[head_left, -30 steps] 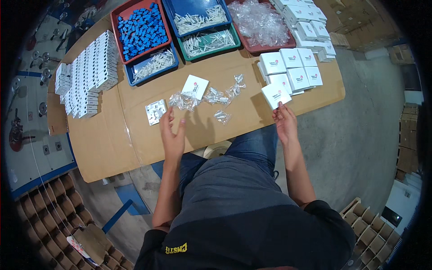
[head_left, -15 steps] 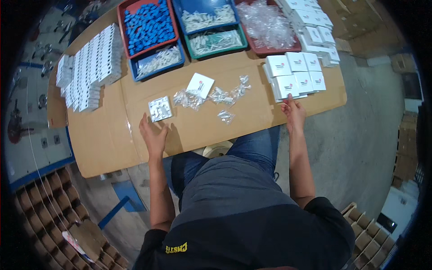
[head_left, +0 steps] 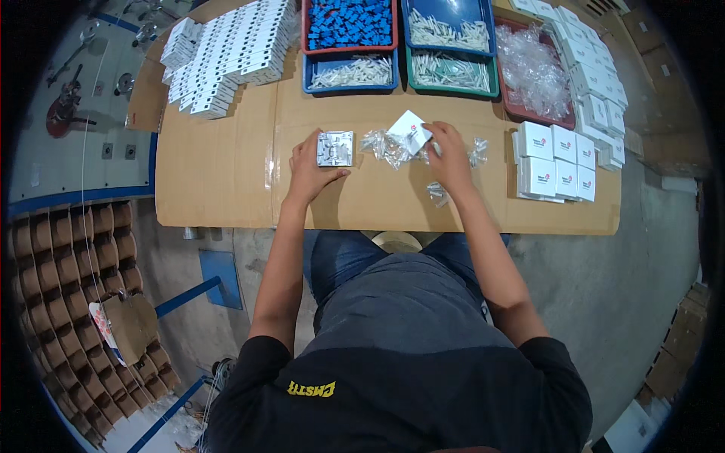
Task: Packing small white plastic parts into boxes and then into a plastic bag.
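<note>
My left hand is open around a small square white piece with grey and metallic fittings. Its fingers lie along the piece's left side and the thumb reaches below the near edge. My right hand has its fingers bent onto the right corner of a white square plate with a small red mark. The plate rests tilted on small clear plastic bags. Another small clear bag lies nearer me, beside my right wrist.
White boxlike units stand in rows at far left. Along the back are trays of blue parts, white pieces and clear bags. Stacked white plates sit at right, before more white stacks.
My right hand has moved left from the stacked plates to the single plate. My left hand has come closer around the square piece. The whole view has turned and shifted.
</note>
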{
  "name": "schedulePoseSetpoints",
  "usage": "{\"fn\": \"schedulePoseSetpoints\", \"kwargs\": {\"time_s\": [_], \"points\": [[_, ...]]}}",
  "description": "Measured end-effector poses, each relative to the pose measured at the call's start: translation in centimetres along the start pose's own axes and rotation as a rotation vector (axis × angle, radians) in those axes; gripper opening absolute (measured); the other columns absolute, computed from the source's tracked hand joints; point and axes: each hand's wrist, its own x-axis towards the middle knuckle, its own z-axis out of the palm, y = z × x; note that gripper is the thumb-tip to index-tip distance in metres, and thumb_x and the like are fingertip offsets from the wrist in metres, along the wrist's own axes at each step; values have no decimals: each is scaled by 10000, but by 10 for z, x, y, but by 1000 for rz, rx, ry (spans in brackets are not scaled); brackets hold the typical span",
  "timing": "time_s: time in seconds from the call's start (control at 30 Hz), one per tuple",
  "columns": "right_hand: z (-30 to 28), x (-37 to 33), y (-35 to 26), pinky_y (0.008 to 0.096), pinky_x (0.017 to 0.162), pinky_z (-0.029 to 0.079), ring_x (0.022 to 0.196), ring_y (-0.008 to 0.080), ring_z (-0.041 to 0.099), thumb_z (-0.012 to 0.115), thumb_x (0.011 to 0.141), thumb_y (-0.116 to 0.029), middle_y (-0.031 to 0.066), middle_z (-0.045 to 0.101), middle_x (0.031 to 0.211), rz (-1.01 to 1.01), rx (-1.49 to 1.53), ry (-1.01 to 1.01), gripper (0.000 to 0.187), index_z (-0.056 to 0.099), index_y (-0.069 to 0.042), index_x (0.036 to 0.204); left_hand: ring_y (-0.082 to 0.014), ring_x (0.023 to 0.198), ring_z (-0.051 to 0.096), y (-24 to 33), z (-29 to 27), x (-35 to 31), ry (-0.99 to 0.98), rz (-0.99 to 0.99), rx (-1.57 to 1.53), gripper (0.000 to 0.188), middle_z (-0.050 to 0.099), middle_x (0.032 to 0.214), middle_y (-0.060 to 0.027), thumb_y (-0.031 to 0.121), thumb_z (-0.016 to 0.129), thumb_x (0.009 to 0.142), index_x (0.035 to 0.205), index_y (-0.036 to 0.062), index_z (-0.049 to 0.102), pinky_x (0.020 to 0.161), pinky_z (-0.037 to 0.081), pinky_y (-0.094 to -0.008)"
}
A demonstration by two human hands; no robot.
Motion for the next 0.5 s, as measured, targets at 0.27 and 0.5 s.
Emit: {"fn": "schedulePoseSetpoints", "kwargs": {"time_s": [0.27, 0.5], "points": [[37, 14, -3, 461, 1027, 434, 1257, 369, 499, 761, 765, -218, 172, 515, 1385, 15, -337, -197, 494, 641, -148, 1240, -359, 1185, 496, 7, -14, -9, -1, 69, -192, 922, 371, 1289, -200, 221, 886, 627, 1396, -57, 458, 1030, 455, -410], [34, 20, 6, 463, 985, 465, 1215, 361, 508, 798, 721, -245, 189, 534, 1224, -7, -314, -219, 560, 620, -113, 1236, -411, 1176, 514, 63, -62, -8, -31, 239, 22, 960, 359, 1294, -225, 142, 856, 608, 1441, -3, 402, 1002, 482, -418]]}}
